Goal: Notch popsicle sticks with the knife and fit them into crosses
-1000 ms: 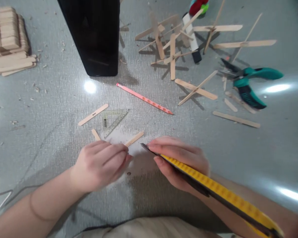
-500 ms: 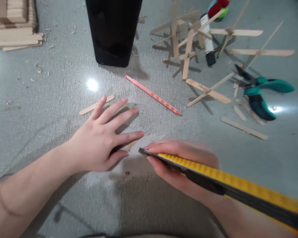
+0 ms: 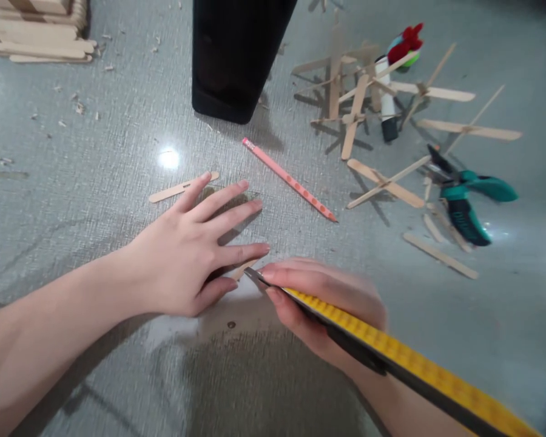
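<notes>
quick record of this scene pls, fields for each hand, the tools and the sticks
left hand: left hand palm down, fingers spread, over a wooden stick
right hand: right hand gripping a yellow utility knife, blade tip by that stick
tools: pink pencil; teal-handled pliers, handles apart
sticks: stack at far left; crossed sticks at right
surface: grey textured tabletop, scattered shavings

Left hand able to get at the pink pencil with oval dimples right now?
Likely yes: nothing visible stands between the spread left hand and the pink pencil, though it would probably have to leave the pale, flat wooden stick.
</notes>
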Available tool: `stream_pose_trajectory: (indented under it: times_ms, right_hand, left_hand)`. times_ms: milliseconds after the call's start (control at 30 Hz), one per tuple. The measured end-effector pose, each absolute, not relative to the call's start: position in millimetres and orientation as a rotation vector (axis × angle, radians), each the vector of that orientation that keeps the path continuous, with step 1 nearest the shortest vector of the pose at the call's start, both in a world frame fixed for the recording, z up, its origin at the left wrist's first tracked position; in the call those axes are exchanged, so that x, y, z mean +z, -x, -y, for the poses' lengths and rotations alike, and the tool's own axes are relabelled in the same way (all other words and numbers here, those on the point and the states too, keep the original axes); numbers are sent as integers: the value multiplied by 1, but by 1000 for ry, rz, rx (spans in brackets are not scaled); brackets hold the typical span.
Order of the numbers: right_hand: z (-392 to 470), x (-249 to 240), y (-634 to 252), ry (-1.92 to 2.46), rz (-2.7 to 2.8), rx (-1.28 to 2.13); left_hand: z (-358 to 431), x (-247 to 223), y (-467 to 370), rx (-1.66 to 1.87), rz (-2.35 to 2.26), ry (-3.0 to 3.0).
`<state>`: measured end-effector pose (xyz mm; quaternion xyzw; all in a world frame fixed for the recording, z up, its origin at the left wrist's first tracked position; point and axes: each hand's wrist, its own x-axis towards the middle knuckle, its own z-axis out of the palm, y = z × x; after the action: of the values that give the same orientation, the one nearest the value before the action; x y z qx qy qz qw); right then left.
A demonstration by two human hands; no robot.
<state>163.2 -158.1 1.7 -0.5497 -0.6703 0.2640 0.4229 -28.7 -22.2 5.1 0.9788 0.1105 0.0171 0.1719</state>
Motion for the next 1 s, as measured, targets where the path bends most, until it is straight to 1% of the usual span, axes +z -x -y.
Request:
stream_pose_trajectory:
  times_ms: [433, 700, 1000]
  right_hand:
    - [160, 0, -164, 1365, 1817, 623]
    - [158, 0, -163, 1315, 1872, 581]
    - [160, 0, -162, 1374, 1793, 631]
  left_hand:
    - [22, -2, 29, 139, -303, -2774]
    - [22, -1, 29, 121, -294, -2783]
    - [23, -3, 29, 133, -296, -2768]
